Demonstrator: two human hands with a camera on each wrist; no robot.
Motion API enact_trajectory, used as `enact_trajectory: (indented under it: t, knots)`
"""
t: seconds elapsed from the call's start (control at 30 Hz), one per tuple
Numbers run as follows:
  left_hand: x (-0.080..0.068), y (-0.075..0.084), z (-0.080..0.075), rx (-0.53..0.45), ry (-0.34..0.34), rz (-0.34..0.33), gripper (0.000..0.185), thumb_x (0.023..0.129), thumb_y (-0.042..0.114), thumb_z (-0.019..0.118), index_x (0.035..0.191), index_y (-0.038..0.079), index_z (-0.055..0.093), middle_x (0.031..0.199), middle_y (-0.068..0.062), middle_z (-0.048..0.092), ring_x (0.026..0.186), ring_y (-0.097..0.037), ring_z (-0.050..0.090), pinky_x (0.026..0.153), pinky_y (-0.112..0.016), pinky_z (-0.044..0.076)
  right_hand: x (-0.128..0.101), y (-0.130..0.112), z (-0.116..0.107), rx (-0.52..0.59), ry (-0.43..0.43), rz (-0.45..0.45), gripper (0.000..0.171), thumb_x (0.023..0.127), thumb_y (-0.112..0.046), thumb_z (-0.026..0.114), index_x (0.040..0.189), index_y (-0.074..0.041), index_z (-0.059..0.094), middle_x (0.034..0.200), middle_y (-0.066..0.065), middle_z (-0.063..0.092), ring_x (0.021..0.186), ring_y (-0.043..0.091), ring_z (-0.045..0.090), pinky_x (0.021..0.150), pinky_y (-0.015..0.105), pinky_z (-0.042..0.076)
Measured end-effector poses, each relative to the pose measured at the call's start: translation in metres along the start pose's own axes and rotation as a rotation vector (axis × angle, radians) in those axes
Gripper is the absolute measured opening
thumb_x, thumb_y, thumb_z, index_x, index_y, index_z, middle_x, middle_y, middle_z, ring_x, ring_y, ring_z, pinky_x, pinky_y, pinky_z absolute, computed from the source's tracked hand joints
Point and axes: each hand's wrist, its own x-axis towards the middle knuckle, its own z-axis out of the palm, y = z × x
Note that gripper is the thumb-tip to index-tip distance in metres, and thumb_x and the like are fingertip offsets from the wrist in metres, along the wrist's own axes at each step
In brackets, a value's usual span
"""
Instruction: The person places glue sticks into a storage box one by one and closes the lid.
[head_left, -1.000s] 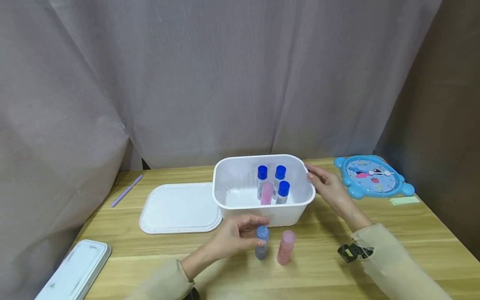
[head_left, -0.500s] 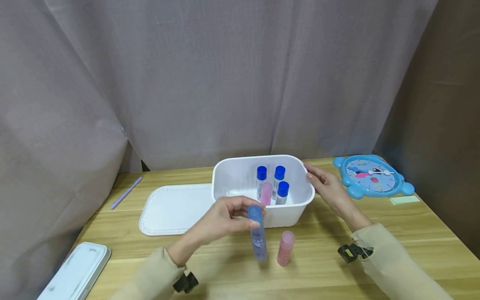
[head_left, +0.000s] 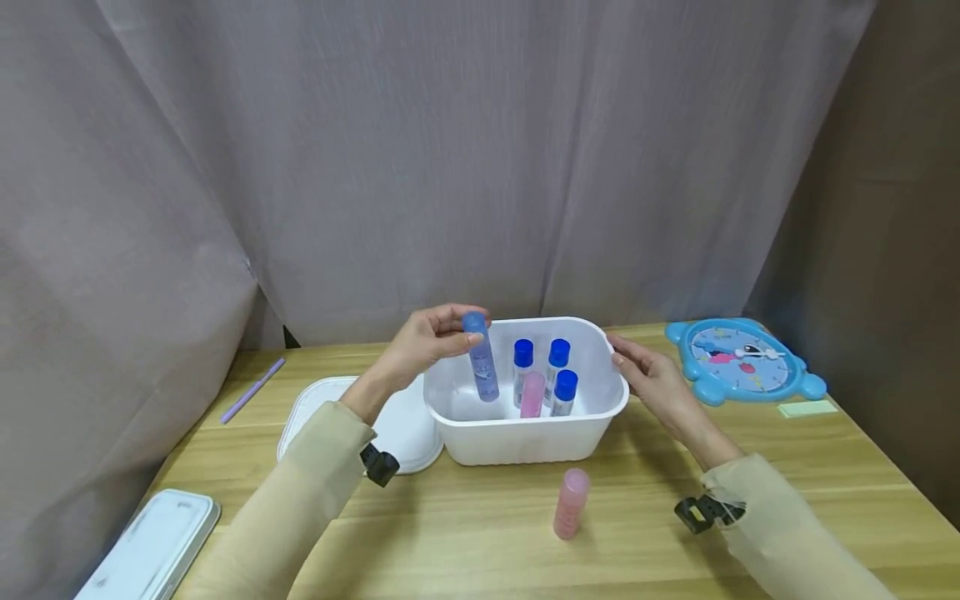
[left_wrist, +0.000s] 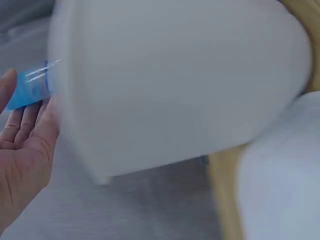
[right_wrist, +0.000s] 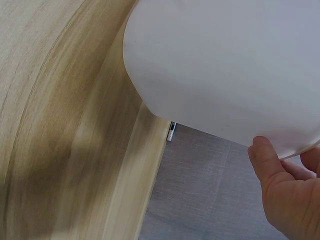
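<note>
My left hand (head_left: 426, 343) pinches the top end of a translucent blue glue stick (head_left: 483, 367) between thumb and fingers. The glue stick hangs slightly tilted, its lower end inside the left half of a white plastic bin (head_left: 525, 442). Standing in the bin's right half are a pink glue stick (head_left: 532, 393) and several clear ones with blue caps (head_left: 558, 354). My right hand (head_left: 654, 379) grips the bin's right rim; the right wrist view shows the thumb (right_wrist: 264, 152) against the wall. Another pink glue stick (head_left: 572, 504) stands on the table in front of the bin.
A white lid (head_left: 405, 429) lies left of the bin, partly behind the left forearm. A purple pen (head_left: 252, 390) is at the far left, a white case (head_left: 153, 542) at the near left. On the right are a blue toy clock (head_left: 738, 360) and green sticky notes (head_left: 806, 409).
My left hand has lifted the blue glue stick off the table and carried it up, away and leftward over the bin. The right hand stays on the rim.
</note>
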Motion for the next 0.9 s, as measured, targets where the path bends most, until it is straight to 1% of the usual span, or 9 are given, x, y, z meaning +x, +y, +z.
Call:
enact_trajectory:
  t: [0.1,0.2,0.33,0.5,0.67,0.9]
  knots:
    - [0.009,-0.017,0.005,0.074,0.019,-0.062,0.034,0.088,0.006,0.064,0.121,0.0,0.059,0.108,-0.015,0.066,0.09,-0.01,0.062,0.088,-0.031,0.053,-0.001,0.001,0.001,0.001,-0.003,0.001,0.054,0.102,-0.026,0.041,0.146,0.001,0.027,0.147,0.026,0.032,0.129,0.041,0.04,0.093,0.038,0.045]
    - [0.016,-0.025,0.011,0.138,0.029,-0.086,0.033,0.088,0.005,0.064,0.12,-0.001,0.06,0.108,-0.014,0.066,0.095,-0.014,0.062,0.089,-0.03,0.052,-0.001,0.002,0.002,0.007,-0.003,-0.01,0.053,0.102,-0.025,0.041,0.145,0.002,0.027,0.147,0.026,0.031,0.129,0.041,0.039,0.093,0.038,0.045]
    - [0.025,-0.028,0.018,0.153,0.034,-0.104,0.031,0.088,0.002,0.063,0.118,-0.003,0.059,0.11,-0.017,0.065,0.1,-0.019,0.06,0.089,-0.031,0.051,-0.001,0.002,0.001,0.017,0.005,-0.028,0.053,0.102,-0.024,0.04,0.145,0.004,0.027,0.147,0.026,0.031,0.13,0.041,0.038,0.093,0.036,0.045]
    - [0.032,-0.034,0.025,0.16,0.031,-0.167,0.03,0.086,-0.001,0.063,0.116,-0.004,0.059,0.104,-0.015,0.065,0.095,-0.016,0.058,0.085,-0.026,0.051,-0.001,0.002,0.0,0.014,0.007,-0.026,0.054,0.102,-0.026,0.04,0.145,0.004,0.028,0.147,0.026,0.032,0.129,0.041,0.04,0.092,0.035,0.047]
    - [0.035,-0.036,0.029,0.227,0.039,-0.192,0.031,0.084,-0.002,0.065,0.115,-0.004,0.061,0.103,-0.016,0.065,0.095,-0.018,0.059,0.084,-0.026,0.051,-0.002,0.002,0.0,0.009,0.01,-0.025,0.054,0.102,-0.026,0.04,0.145,0.003,0.028,0.147,0.026,0.032,0.129,0.04,0.04,0.093,0.038,0.045]
    - [0.039,-0.037,0.031,0.313,0.059,-0.254,0.032,0.083,-0.001,0.067,0.114,0.002,0.063,0.107,-0.014,0.066,0.1,-0.02,0.06,0.087,-0.028,0.05,-0.001,0.002,0.0,0.008,0.014,-0.025,0.053,0.102,-0.026,0.04,0.145,0.003,0.028,0.146,0.026,0.033,0.128,0.039,0.041,0.093,0.036,0.046]
